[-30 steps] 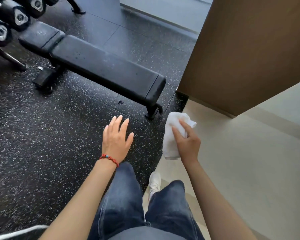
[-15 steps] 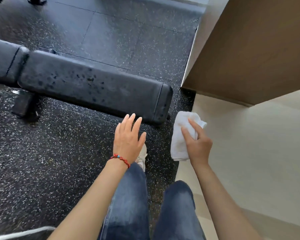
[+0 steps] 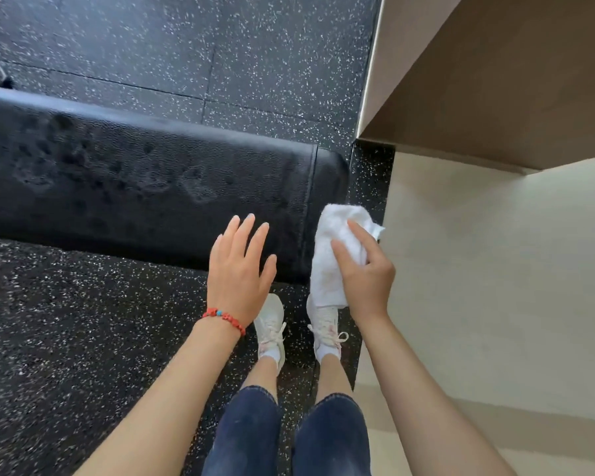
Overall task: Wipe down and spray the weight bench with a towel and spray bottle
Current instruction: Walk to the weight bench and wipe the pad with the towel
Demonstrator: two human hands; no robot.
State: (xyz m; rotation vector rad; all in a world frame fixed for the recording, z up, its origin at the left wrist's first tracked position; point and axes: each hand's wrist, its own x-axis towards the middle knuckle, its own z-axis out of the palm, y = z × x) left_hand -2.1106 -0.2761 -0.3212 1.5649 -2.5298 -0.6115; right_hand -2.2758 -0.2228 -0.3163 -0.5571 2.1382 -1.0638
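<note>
The black padded weight bench [image 3: 145, 180] runs across the view from the left edge to its rounded right end, its top speckled with wet droplets. My right hand [image 3: 366, 273] grips a bunched white towel [image 3: 334, 249] just over the bench's right end. My left hand [image 3: 239, 269], with a red bead bracelet on the wrist, hovers flat with fingers spread above the bench's near edge and holds nothing. No spray bottle is in view.
Black speckled rubber floor [image 3: 83, 321] surrounds the bench. A brown wooden panel wall [image 3: 495, 80] stands at the upper right, with pale tiled floor [image 3: 495, 286] beneath it. My white sneakers [image 3: 272, 324] stand right against the bench's near side.
I have stepped up to the bench, which now fills the view's left. Both hands have come over its right end, the towel still in my right hand.
</note>
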